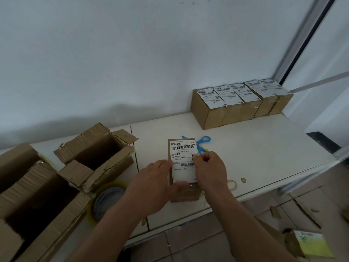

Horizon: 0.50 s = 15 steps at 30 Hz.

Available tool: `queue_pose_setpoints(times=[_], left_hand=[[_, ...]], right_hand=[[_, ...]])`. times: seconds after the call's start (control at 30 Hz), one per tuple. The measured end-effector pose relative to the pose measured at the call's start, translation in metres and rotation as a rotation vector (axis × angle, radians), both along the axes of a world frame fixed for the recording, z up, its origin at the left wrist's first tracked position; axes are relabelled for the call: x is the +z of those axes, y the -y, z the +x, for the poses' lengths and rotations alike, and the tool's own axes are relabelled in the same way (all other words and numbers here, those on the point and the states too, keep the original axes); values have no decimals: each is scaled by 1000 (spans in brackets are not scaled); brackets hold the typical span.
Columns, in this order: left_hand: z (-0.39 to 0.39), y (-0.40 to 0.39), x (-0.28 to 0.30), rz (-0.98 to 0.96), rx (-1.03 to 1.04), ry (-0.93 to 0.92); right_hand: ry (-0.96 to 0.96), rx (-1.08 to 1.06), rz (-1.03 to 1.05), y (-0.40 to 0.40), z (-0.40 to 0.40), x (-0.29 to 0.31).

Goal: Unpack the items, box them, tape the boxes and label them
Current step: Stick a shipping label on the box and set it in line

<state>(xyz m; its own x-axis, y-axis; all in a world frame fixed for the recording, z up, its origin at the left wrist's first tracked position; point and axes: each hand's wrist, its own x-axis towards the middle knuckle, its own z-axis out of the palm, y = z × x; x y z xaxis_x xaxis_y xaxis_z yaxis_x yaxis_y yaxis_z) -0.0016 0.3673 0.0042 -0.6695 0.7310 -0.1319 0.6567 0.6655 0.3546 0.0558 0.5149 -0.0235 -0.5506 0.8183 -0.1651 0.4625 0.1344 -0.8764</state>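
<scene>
A small brown cardboard box (186, 193) stands on the white table (264, 148) near its front edge. A white shipping label (182, 159) with barcodes lies on the box's top. My left hand (154, 184) holds the box's left side, with its thumb across the label's lower edge. My right hand (209, 169) is at the label's right edge, fingers curled, fingertips pressing on it. Several finished boxes with labels (239, 104) stand in a row at the back right, against the wall.
Two opened, torn cartons, one (98, 154) in the middle left and one (34, 195) at the far left, sit on the table. A roll of clear tape (105, 201) lies in front of them. Blue and yellow scissors (203, 143) lie behind the box. Cardboard scraps litter the tiled floor.
</scene>
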Motion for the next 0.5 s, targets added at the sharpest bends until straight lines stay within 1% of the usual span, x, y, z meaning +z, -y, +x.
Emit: queue_pose_setpoints(times=[0.13, 0.33, 0.43, 0.5], left_hand=[[2, -2, 1, 28, 11, -27], [2, -3, -1, 25, 31, 13], [2, -4, -2, 24, 41, 48], [2, -4, -2, 27, 46, 71]], right_hand=[[2, 7, 2, 0, 1, 0], [-22, -45, -43, -2, 3, 2], [-11, -9, -80, -2, 3, 3], [50, 48, -22, -1, 4, 4]])
